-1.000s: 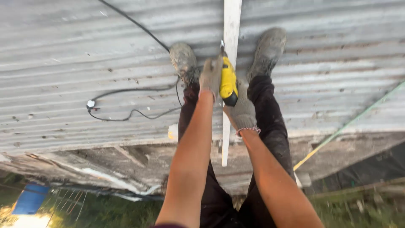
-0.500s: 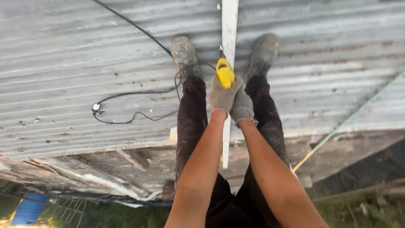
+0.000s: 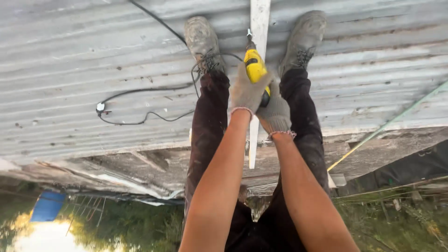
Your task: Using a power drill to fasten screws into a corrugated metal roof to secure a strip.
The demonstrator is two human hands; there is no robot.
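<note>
Flanking the yellow drill [image 3: 255, 67]: 2 boots [image 3: 201, 42], black cable [image 3: 140, 91].

Grey knit gloves on left hand [image 3: 247, 92] and right hand [image 3: 276, 113], dark trousers [image 3: 207, 121], dusty boots [image 3: 201, 39].

Support surface: corrugated metal roof [image 3: 84, 70], grey, ribs running left to right, surface scuffed and spotted. A white strip [image 3: 259, 28] lies across the ribs, running down past the roof edge. A black cable [image 3: 140, 91] lies in loose loops on the sheeting, ending in a small white connector [image 3: 100, 107]. Two dusty grey boots [image 3: 201, 42] stand on the sheeting, one either side of the strip.
</note>
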